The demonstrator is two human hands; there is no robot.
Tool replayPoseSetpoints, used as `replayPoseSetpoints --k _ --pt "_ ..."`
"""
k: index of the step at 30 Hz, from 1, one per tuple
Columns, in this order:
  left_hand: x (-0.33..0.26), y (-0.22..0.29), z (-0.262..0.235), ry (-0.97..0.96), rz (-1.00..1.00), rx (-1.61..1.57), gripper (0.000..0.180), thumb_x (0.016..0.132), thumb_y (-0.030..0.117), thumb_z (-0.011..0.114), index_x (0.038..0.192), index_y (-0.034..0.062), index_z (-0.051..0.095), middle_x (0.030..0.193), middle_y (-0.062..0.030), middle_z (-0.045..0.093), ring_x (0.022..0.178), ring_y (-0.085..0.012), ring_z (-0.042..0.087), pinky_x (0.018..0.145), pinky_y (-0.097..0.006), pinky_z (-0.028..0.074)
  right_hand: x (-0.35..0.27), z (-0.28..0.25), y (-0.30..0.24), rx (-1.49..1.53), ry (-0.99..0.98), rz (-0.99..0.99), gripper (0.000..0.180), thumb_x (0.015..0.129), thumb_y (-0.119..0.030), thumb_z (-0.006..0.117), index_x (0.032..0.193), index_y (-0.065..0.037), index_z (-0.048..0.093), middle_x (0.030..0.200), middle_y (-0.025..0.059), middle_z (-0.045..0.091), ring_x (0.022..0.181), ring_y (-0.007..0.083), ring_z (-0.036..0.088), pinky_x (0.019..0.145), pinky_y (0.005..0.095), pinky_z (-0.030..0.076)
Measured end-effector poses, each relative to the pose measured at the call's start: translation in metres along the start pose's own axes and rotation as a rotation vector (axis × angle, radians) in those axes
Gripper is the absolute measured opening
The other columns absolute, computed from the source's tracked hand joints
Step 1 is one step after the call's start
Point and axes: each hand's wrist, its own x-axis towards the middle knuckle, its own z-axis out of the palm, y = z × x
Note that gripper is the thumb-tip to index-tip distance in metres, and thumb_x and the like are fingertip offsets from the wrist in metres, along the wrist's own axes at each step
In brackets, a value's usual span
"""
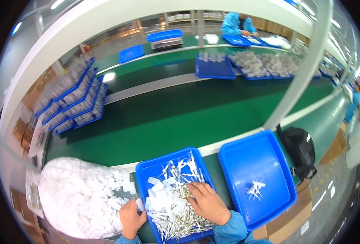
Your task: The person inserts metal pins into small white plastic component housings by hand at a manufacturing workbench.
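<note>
My left hand (132, 218) is closed in a pinch on a small translucent white plastic piece (139, 204), at the left rim of a blue tray (141, 168). Inside that tray lie a heap of flat white plastic pieces (163, 197) and many thin needle-like sticks (180, 225) with pale ends. Over the tray's right side, my right hand (207, 203) reaches down among the sticks with its fingers curled together; what they grip, if anything, is hidden. Left of the tray sits a large clear bag (80, 199) full of similar white pieces.
To the right stands a second blue tray (257, 162) holding a few assembled pieces (255, 189), with a black bag (300, 150) beyond it. A green conveyor belt (159, 118) runs across ahead. Stacked loaded trays (80, 99) stand at left. A person in blue (239, 26) works opposite.
</note>
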Motion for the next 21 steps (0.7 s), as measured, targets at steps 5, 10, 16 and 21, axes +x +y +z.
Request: replayPoseSetpoints --k 5,10,16,21 --pt "0.005 0.003 0.001 -0.003 -0.03 0.02 0.029 0.068 0.018 0.074 0.088 0.0046 0.059 0.075 -0.0139 0.06 0.064 -0.0355 0.059 0.057 -0.045 0.046 0.002 -0.002 0.002 0.021 -0.036 0.035 0.041 0.091 -0.018 0.062 0.127 0.001 0.054 0.125 0.0166 0.055 0.115 0.0344 0.051 0.101 0.0417 0.042" --pt "0.01 0.005 -0.001 0.059 -0.059 -0.02 0.043 0.072 0.015 0.072 0.114 0.0082 0.064 0.076 -0.0132 0.064 0.06 -0.0338 0.059 0.056 -0.043 0.047 0.006 -0.002 -0.001 0.006 -0.045 0.03 0.041 0.09 -0.016 0.063 0.127 0.0 0.055 0.124 0.0148 0.056 0.114 0.0334 0.052 0.099 0.0416 0.043" --pt "0.017 0.006 -0.002 0.082 -0.064 -0.063 0.042 0.078 0.013 0.069 0.12 0.01 0.063 0.077 -0.0131 0.066 0.059 -0.0329 0.06 0.055 -0.041 0.047 0.01 -0.003 -0.002 0.023 -0.044 0.06 0.04 0.088 -0.012 0.066 0.125 0.0 0.058 0.123 0.0153 0.057 0.112 0.0355 0.052 0.098 0.041 0.044" --pt "0.015 0.0 0.002 0.101 -0.033 -0.072 0.029 0.08 0.013 0.069 0.108 0.0088 0.065 0.081 -0.0118 0.068 0.061 -0.0332 0.063 0.056 -0.041 0.049 0.012 -0.005 -0.004 0.005 -0.069 0.062 0.039 0.09 -0.014 0.063 0.126 0.0 0.056 0.122 0.0145 0.057 0.113 0.0337 0.053 0.099 0.0416 0.044"
